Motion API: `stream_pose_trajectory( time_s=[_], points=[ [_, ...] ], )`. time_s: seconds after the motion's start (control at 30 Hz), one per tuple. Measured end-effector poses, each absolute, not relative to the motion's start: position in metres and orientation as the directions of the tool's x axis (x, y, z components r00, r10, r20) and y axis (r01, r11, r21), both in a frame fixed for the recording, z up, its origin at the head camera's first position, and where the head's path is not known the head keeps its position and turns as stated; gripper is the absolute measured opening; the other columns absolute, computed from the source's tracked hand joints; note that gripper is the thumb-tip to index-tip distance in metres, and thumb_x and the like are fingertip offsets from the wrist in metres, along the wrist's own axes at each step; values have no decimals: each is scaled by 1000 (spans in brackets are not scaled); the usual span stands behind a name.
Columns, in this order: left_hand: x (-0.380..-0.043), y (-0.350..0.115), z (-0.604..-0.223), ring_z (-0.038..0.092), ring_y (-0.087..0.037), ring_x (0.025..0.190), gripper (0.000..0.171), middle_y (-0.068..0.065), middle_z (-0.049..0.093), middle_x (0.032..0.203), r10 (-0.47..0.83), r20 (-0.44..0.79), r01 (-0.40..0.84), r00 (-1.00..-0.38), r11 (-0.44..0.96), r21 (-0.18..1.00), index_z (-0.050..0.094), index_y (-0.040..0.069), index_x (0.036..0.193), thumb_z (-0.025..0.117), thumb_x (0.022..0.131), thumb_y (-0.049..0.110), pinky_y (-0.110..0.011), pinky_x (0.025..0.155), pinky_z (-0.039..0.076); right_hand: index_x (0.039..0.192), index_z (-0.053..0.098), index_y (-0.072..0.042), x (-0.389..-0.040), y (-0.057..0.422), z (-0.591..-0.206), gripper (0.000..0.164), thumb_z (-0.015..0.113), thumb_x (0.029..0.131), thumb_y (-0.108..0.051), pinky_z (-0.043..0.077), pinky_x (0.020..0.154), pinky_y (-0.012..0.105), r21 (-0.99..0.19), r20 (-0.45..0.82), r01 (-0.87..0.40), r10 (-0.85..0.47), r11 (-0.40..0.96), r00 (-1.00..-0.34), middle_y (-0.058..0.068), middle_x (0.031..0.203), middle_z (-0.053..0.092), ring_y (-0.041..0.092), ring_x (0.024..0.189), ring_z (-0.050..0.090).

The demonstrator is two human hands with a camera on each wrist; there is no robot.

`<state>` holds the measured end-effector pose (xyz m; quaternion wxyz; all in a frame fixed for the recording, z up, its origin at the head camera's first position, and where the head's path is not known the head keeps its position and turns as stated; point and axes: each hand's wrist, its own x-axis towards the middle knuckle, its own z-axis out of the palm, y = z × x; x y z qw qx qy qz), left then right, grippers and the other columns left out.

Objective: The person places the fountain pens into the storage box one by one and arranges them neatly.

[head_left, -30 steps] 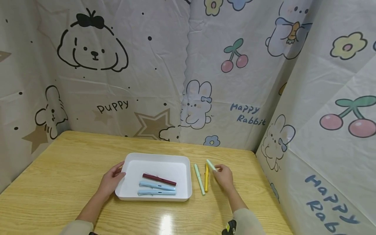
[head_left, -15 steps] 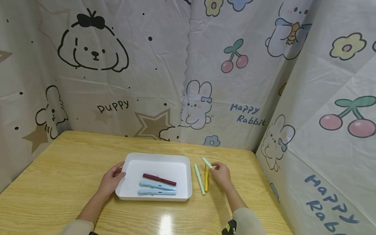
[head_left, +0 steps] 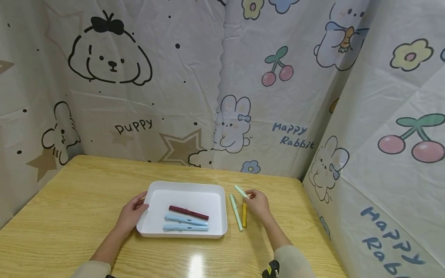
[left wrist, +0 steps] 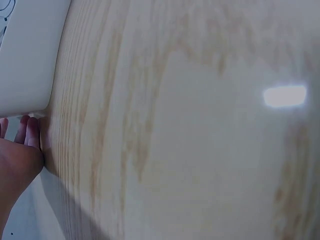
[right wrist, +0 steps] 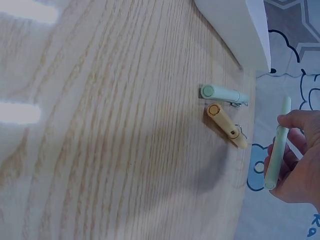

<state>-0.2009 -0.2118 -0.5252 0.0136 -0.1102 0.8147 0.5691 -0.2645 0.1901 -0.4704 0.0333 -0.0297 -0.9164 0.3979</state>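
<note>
A white tray (head_left: 194,188) lies on the table, holding a dark red pen (head_left: 189,212) and two light blue pens (head_left: 185,220). My left hand (head_left: 131,212) grips the tray's left end, thumb at the rim; in the left wrist view its fingers (left wrist: 33,131) meet the tray's outer side. My right hand (head_left: 258,202) pinches a light green pen (right wrist: 279,145) between thumb and fingers, raised over the table right of the tray. Below it lie a second light green pen (head_left: 236,212) and a yellow pen (head_left: 245,217), whose far end the right hand hides in the head view.
The wooden table (head_left: 104,185) is closed in by a printed cloth at the back (head_left: 180,96) and on both sides, with the right cloth (head_left: 382,185) close to the right arm. A bright glare patch (head_left: 196,264) shows near the front.
My right hand has moved a little left and upward with the light green pen, coming across the yellow pen toward the tray. The left hand and tray have stayed in place.
</note>
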Motion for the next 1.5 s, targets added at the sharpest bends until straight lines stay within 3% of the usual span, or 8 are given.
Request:
stream_pose_trajectory(
  time_s=[0.27,0.67,0.87,1.5],
  points=[
    [-200,-211,-523,44,-34,121,53,-26,42,138,-166,-155,-201,-974,314,928,31,11,146,49,97,19,-37,93,43,104,68,0,-265,178,-463,25,67,80,-7,38,53,21,-734,64,-14,49,679,-997,7,79,54,14,67,46],
    [-199,-211,-524,44,-33,121,53,-25,42,139,-163,-155,-200,-974,308,930,32,12,146,49,96,19,-36,92,42,105,68,-1,-265,162,-457,26,68,81,-10,40,52,20,-728,70,-61,-15,682,-997,10,83,57,13,64,47],
    [-199,-210,-523,44,-32,120,54,-25,42,139,-167,-157,-203,-973,313,928,32,12,146,49,96,19,-33,91,42,103,68,-2,-265,154,-456,24,68,80,-10,41,54,21,-715,68,-70,-31,696,-997,8,81,57,15,68,48],
    [-201,-212,-525,43,-35,122,53,-26,41,139,-169,-155,-202,-973,307,930,31,12,146,48,96,19,-45,98,40,104,68,-5,-264,123,-451,23,68,82,-10,43,61,24,-700,14,-102,-129,707,-992,9,90,59,18,78,50]
  ],
)
